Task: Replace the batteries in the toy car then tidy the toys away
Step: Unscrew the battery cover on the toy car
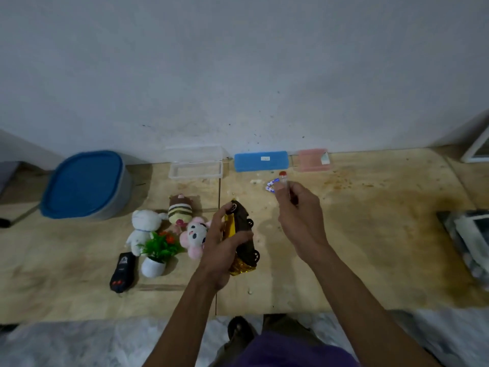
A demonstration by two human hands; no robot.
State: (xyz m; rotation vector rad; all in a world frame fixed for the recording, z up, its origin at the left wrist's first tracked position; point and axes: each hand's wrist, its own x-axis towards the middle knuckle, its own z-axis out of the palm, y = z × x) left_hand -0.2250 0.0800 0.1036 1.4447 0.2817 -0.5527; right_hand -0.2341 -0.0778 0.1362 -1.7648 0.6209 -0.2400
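Note:
My left hand [222,250] grips a gold toy car [242,234] turned on its side, its dark underside and black wheels facing right, a little above the wooden table [370,234]. My right hand [299,210] is raised to the right of the car and holds a slim tool with a red cap [283,178], probably a screwdriver. Two small white-and-blue batteries [271,186] lie on the table just beyond that hand. A black remote control [122,272] lies at the left, near the table's front.
Three plush toys [182,223] and a small potted plant [157,252] sit left of the car. Along the wall stand a blue-lidded bin [84,184], a clear open box [195,169], a blue case [260,160] and a pink box [313,160]. Clutter lies at the right edge.

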